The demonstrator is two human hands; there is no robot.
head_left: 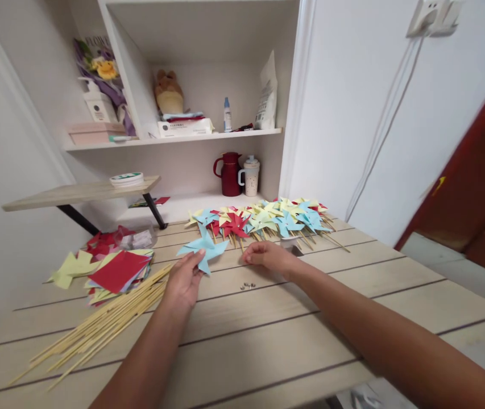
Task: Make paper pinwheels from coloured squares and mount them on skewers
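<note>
A light blue paper pinwheel point(203, 249) is pinched at its lower edge by my left hand point(186, 278), just above the table. To its right, my right hand point(268, 257) is closed, fingers curled together and thumb against them; whatever may be in them is too small or hidden to make out. On the table just below my right hand lie several small metal pieces point(248, 286). Left of my left hand is a spread bundle of thin wooden sticks point(114, 318). Behind my right hand lies a pile of finished-looking pinwheels point(263, 218) on sticks, in red, blue and yellow.
A stack of coloured paper squares point(118, 271) and a yellow cut paper shape point(73, 269) lie at the left. Behind them are a clear box point(140, 238) and a small raised shelf point(84, 193). A red jug point(230, 175) and a cup point(251, 177) stand at the back.
</note>
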